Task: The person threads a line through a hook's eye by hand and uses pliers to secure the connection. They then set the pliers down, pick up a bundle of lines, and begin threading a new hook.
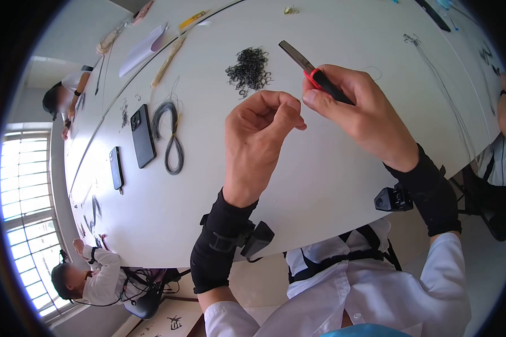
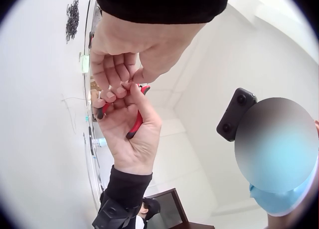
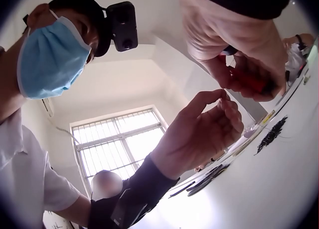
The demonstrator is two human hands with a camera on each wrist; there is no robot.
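Note:
My right hand (image 1: 357,112) grips pliers (image 1: 298,59) with red and black handles, their metal jaws pointing up and away over the table. Close beside it, my left hand (image 1: 258,140) pinches with thumb and forefinger; the fingers hide most of what they hold, and I cannot tell its shape. A thin wire (image 1: 372,70) curves out beyond the right knuckles, and in the left wrist view this wire (image 2: 75,99) runs toward the fingers. The hands nearly meet in the right wrist view. Past the left hand lies a pile of small dark bent-wire pieces (image 1: 248,70).
On the left, a tied coil of dark wire (image 1: 174,140) lies beside a phone (image 1: 143,136) and a smaller phone (image 1: 116,168). Long straight wires (image 1: 441,84) lie at right. Paper (image 1: 143,50) rests at the back left. Other people sit around the white table (image 1: 320,185).

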